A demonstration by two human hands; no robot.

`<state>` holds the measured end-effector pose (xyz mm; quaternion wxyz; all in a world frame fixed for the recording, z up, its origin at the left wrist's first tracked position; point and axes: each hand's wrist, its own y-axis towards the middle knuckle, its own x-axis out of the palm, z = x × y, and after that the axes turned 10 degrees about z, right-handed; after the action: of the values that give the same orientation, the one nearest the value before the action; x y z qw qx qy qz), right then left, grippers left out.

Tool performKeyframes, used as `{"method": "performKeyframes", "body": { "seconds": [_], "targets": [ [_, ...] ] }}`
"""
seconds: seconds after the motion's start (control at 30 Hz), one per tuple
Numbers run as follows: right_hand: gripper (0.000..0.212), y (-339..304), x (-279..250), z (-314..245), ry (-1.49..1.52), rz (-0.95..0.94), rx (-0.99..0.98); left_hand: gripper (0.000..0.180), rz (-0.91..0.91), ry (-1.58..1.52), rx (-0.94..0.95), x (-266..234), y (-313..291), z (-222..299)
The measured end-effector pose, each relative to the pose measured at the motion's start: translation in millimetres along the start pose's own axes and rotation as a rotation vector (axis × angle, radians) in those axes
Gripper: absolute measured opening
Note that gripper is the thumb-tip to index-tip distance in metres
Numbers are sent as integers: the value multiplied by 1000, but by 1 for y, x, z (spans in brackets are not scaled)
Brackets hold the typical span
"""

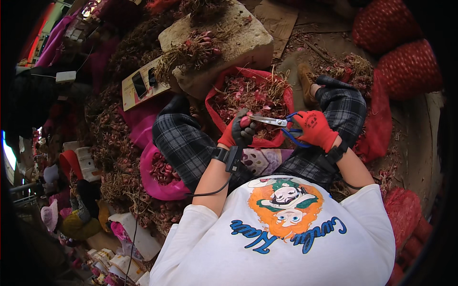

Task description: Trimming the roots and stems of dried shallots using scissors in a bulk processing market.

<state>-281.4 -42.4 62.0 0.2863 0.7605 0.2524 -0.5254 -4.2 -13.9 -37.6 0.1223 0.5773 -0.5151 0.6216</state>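
Note:
My left hand (238, 130), in a red glove with a dark palm, is closed around a small reddish shallot (245, 122). In my right hand (316, 128), red-gloved, are scissors (270, 120) with blue handles. Their blades point left, with the tips right beside the shallot, and whether they touch it I cannot tell. Below and beyond both hands, between my knees, a red mesh sack (287, 97) lies open, filled with dry stalks, skins and reddish trimmings.
A pale stone block (238, 40) bears a bunch of shallots (198, 47). Left of it a phone (139, 85) lies on a board. A pink bag (147, 177) holds shallots by my left leg; stalks heap beyond it. Full red sacks (412, 66) stand far right.

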Motion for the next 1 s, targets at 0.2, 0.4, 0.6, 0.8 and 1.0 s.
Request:
{"method": "performKeyframes", "body": {
  "seconds": [0.2, 0.4, 0.6, 0.8, 1.0],
  "targets": [
    [37, -9, 8, 5, 40, -95, 37, 34, 145, 199, 266, 15, -5, -12],
    [34, -9, 30, -15, 972, 2, 649, 26, 455, 477, 882, 39, -1, -26],
    [29, -5, 24, -52, 226, 63, 496, 26, 279, 278, 1003, 42, -6, -26],
    [44, -8, 38, -44, 248, 6, 489, 30, 194, 404, 1041, 30, -2, -21],
    [32, -23, 53, -28, 1162, -114, 783, 42, 246, 811, 1302, 34, -13, -22]
  ]
}}
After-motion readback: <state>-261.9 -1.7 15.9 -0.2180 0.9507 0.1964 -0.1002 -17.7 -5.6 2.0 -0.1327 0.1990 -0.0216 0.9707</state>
